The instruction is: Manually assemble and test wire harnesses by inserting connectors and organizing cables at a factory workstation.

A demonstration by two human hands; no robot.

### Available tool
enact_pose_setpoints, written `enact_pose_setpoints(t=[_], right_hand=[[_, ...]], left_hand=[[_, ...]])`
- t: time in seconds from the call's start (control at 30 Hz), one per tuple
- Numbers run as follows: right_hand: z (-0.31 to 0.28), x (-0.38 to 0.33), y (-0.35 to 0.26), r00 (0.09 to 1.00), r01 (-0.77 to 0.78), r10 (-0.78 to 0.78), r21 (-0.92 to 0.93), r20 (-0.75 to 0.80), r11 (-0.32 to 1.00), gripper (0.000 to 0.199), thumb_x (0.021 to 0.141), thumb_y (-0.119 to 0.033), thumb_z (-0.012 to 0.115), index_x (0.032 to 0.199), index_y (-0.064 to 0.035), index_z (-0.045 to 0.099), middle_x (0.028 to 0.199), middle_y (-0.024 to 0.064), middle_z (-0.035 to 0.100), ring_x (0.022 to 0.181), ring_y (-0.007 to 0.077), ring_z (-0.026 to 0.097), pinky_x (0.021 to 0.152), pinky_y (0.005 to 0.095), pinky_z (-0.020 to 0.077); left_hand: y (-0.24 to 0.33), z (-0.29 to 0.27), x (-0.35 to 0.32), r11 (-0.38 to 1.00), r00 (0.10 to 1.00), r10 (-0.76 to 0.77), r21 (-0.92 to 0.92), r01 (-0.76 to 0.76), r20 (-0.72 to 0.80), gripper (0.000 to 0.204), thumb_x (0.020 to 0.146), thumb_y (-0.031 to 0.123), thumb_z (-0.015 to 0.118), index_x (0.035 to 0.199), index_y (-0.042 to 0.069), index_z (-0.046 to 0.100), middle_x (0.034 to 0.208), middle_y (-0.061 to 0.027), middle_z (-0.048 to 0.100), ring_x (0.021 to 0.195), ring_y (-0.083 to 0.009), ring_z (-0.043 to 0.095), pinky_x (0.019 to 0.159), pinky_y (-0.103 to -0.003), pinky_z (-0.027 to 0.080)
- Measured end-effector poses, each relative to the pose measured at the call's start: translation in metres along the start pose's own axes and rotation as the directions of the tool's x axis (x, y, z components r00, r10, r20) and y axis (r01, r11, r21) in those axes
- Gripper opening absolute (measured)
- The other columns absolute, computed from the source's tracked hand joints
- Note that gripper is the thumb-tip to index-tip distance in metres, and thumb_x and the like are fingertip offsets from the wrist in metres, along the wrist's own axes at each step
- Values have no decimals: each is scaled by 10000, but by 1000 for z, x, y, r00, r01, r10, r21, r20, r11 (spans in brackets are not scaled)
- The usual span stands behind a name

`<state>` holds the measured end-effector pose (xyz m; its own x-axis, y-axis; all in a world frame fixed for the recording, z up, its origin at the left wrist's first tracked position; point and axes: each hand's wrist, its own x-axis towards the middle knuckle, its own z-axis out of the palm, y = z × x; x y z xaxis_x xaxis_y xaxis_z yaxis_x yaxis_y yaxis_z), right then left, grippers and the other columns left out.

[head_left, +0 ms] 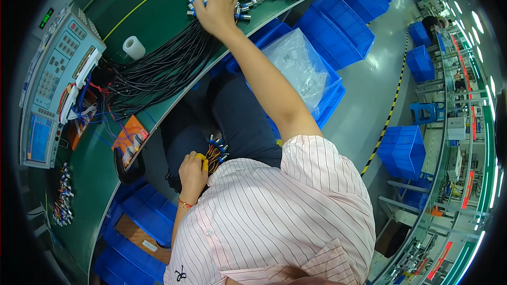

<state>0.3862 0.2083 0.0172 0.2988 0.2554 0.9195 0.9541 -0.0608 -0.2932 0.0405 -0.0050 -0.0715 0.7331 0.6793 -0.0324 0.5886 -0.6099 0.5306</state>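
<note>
My right hand [217, 13] reaches to the far end of a long bundle of black cables [169, 66] on the green bench. Its fingers are bent and apart over the metal-tipped cable connectors [243, 16], touching them; a yellow cover sits on one fingertip. Low over my lap, my left hand [193, 174] is closed round a bunch of connector leads [215, 155] with orange and black wires and blue-and-silver ends. Yellow covers are on its fingers too. Part of the bunch is hidden behind the hand and the striped shirt.
A tester with keys and a screen [55, 84] stands at the left, wired to an orange fixture [134, 136]. A white roll [134, 47] stands by the cables. More connectors [63, 198] lie lower left. Blue bins [335, 31] and a plastic-lined crate [301, 68] sit right of the bench.
</note>
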Motion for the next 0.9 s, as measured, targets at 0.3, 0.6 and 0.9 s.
enact_pose_setpoints(t=[0.3, 0.6, 0.9], right_hand=[[-167, -103, -126, 604, -469, -284, 621, 744, 628, 178, 877, -164, 563, 993, -47, 631, 860, 108, 600, 819, 275, 543, 771, 389, 421], [-187, -133, -109, -120, -992, -189, -109, 975, 71, 232, 915, -214, 588, 992, -4, 650, 703, -2, 563, 578, 82, 524, 555, 235, 458], [-176, -85, -7, 36, -636, 460, 375, 887, -675, 230, 905, -229, 592, 984, -14, 566, 723, 35, 494, 690, 158, 494, 745, 318, 453]], left_hand=[[-9, -22, -20, 507, 908, -386, -786, 354, 161, 90, 902, 25, 615, 987, -3, 602, 849, 4, 584, 742, -56, 516, 683, -200, 422], [-14, -69, -16, 529, 912, -411, -817, 229, -11, 156, 912, 35, 614, 1062, -4, 626, 883, 14, 604, 752, -39, 508, 681, -165, 395], [-38, -82, -45, 498, 822, -553, -845, 194, -137, 181, 904, 44, 625, 1076, -11, 642, 844, -14, 630, 692, -50, 527, 622, -184, 407]])
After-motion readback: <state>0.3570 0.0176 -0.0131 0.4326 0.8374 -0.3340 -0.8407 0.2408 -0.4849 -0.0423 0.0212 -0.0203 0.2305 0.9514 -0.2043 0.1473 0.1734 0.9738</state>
